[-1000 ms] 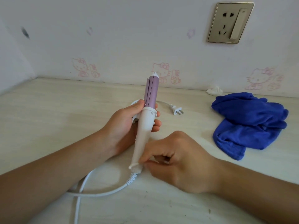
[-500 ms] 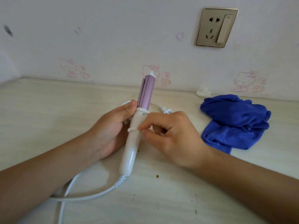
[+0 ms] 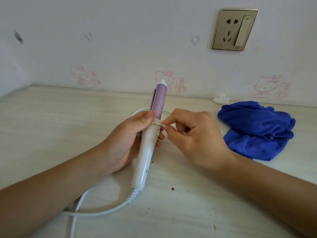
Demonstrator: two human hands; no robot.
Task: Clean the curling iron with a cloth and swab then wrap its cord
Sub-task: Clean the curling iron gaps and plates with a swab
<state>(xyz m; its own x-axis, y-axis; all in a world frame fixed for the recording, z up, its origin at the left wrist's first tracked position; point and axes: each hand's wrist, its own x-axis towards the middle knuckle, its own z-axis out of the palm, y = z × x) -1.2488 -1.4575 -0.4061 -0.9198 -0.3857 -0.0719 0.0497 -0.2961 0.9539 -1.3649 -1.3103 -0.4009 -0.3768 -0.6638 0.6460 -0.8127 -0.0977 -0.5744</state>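
1. Above the counter (image 3: 51, 134), the left hand (image 3: 127, 140) is wrapped round the white handle of the curling iron (image 3: 149, 140), holding it tilted upright so the collar faces the person.
2. The right hand (image 3: 195, 136) pinches a swab (image 3: 158, 124) between thumb and fingertips, laying it across the seam under the purple barrel, probably to work out grime there.
3. Its cord (image 3: 103, 212) trails loose, not yet wrapped.
4. A blue cloth (image 3: 257, 131) lies crumpled to the right, set aside.
5. Brown specks dot the pale counter; a wall socket (image 3: 235, 30) sits above.
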